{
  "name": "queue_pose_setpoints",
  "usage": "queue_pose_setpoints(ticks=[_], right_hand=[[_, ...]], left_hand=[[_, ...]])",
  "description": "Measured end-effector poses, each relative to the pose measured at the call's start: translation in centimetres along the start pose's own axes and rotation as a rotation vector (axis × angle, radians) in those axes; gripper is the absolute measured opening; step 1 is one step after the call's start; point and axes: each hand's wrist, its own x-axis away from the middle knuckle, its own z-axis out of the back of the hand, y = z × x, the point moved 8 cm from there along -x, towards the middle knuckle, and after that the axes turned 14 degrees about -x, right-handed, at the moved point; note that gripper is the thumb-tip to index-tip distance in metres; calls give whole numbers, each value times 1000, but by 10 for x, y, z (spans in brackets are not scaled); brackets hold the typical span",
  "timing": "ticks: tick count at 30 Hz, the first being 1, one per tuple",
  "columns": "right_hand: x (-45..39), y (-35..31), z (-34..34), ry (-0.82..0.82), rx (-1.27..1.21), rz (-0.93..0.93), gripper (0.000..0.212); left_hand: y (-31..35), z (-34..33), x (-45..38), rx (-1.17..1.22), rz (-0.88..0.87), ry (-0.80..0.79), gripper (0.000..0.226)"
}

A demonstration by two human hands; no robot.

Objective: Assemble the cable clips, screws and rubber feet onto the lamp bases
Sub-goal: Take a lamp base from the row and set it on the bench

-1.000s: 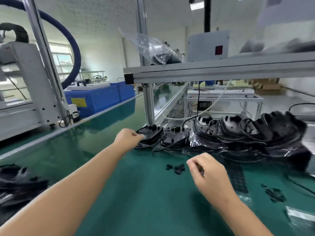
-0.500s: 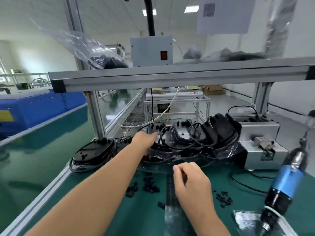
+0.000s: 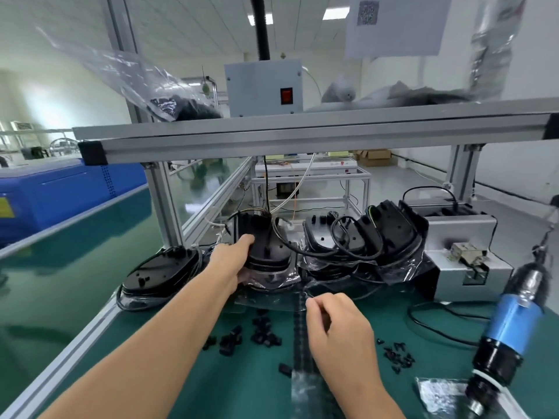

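At the far edge of the bench, the left hand (image 3: 239,261) grips a black lamp base (image 3: 266,252) standing upright in a row of bases, thumb on its upper face and fingers beneath. Nearer the front edge, the right hand (image 3: 335,331) hovers with fingers curled; whether it pinches anything cannot be told. Between the hands, small black clips (image 3: 260,331) lie scattered on the green bench (image 3: 169,385). Another base (image 3: 160,270) lies flat at the left edge. A blue screwdriver (image 3: 508,331) hangs at the right.

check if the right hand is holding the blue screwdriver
No, the right hand hovers over the mat, apart from the screwdriver hanging at the right.
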Motion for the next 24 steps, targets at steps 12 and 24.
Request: queue_pose_setpoints(ticks=[12, 24], right_hand=[[21, -30, -51, -410, -647, -393, 42], [99, -38, -37, -616, -504, -613, 31]], left_hand=[[-64, 81, 170, 32, -268, -67, 50], [-78, 117, 103, 591, 258, -142, 53]])
